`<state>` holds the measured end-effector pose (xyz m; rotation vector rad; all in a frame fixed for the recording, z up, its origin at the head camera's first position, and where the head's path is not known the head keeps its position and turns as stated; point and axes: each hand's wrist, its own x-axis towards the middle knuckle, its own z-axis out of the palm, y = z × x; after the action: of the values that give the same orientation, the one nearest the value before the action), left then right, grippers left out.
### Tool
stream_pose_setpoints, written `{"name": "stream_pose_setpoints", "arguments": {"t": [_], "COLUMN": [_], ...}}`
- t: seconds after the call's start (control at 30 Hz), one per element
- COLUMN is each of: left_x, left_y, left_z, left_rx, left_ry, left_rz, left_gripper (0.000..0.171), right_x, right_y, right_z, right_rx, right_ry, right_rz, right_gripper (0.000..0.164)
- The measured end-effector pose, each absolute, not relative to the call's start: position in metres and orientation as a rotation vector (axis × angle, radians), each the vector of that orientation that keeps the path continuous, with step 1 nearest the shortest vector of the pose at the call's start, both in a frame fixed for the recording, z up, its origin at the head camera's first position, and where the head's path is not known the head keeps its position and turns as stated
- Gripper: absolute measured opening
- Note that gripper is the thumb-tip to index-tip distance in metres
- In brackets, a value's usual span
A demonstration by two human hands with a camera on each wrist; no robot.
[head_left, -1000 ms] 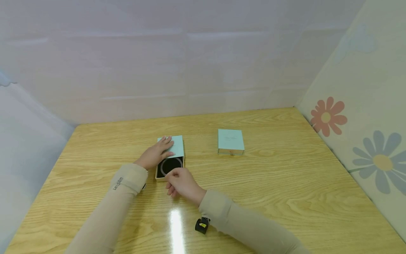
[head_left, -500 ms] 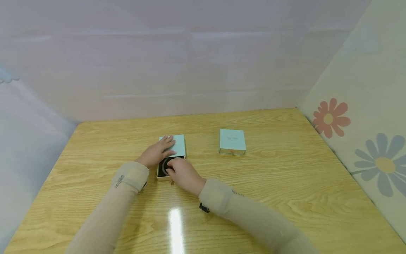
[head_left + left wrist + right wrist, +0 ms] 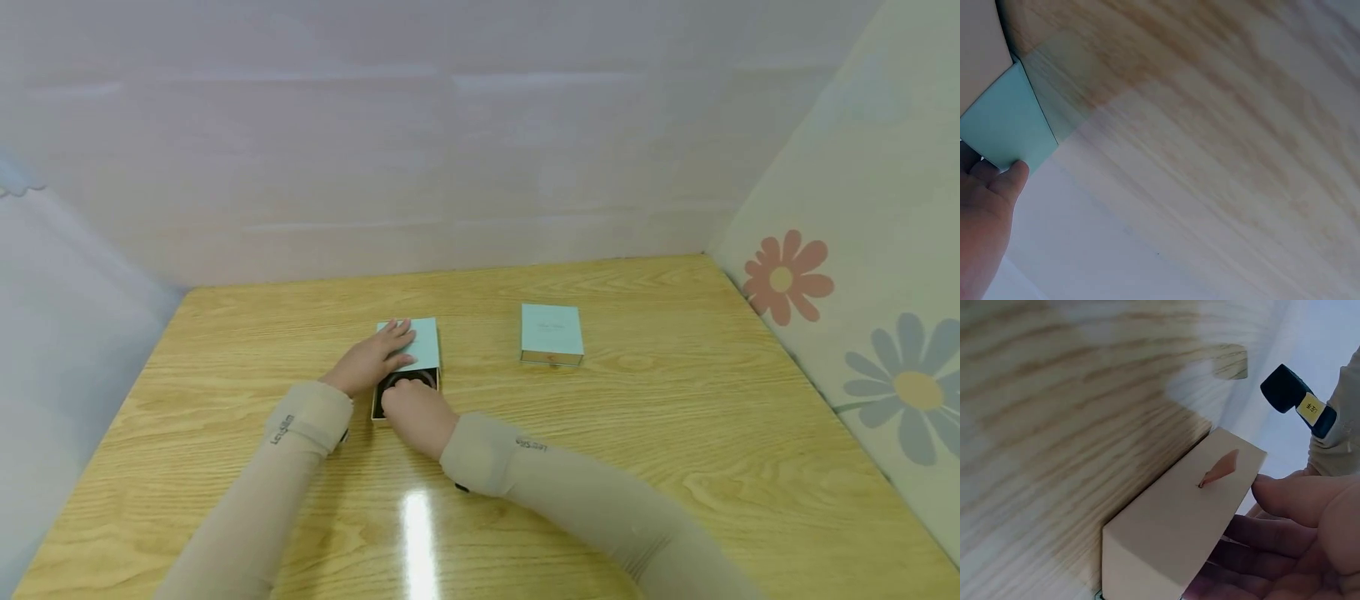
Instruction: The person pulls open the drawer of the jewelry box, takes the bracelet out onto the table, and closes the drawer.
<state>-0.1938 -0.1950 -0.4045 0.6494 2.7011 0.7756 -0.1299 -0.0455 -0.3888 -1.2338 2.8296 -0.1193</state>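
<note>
A pale turquoise drawer box (image 3: 426,343) lies on the table, its drawer (image 3: 378,417) pulled partway out toward me. My left hand (image 3: 367,362) rests on the box's sleeve with fingers spread; the left wrist view shows the thumb (image 3: 1017,178) along its side. My right hand (image 3: 417,413) reaches over the drawer's front wall, fingers down inside. A dark grey ring-shaped thing (image 3: 422,375) lies on the black lining by these fingers, partly covered. Whether the fingers pinch it is hidden. On the drawer front (image 3: 1166,512) hangs a small ribbon tab (image 3: 1222,469).
A second turquoise box (image 3: 551,330), closed, stands to the right on the wooden table (image 3: 675,433). Pale cloth (image 3: 480,167) hangs behind the table, and a flowered sheet (image 3: 847,275) runs along the right side.
My right hand has moved from the drawer's front edge to over its inside, now covering much of the ring-shaped thing. The left hand has stayed on the box.
</note>
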Motion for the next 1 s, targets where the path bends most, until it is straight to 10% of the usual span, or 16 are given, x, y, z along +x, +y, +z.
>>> {"name": "stream_pose_setpoints", "arguments": {"t": [1.0], "left_x": [-0.194], "left_y": [-0.197], "left_z": [-0.406], "left_rx": [0.662], "left_ry": [2.684], "left_rz": [0.830], "left_gripper": [0.057], "right_x": [-0.126], "right_y": [-0.070], "right_z": [-0.397], "right_rx": [-1.097], "right_ry": [3.166], "right_rz": [0.300], "right_gripper": [0.035]}}
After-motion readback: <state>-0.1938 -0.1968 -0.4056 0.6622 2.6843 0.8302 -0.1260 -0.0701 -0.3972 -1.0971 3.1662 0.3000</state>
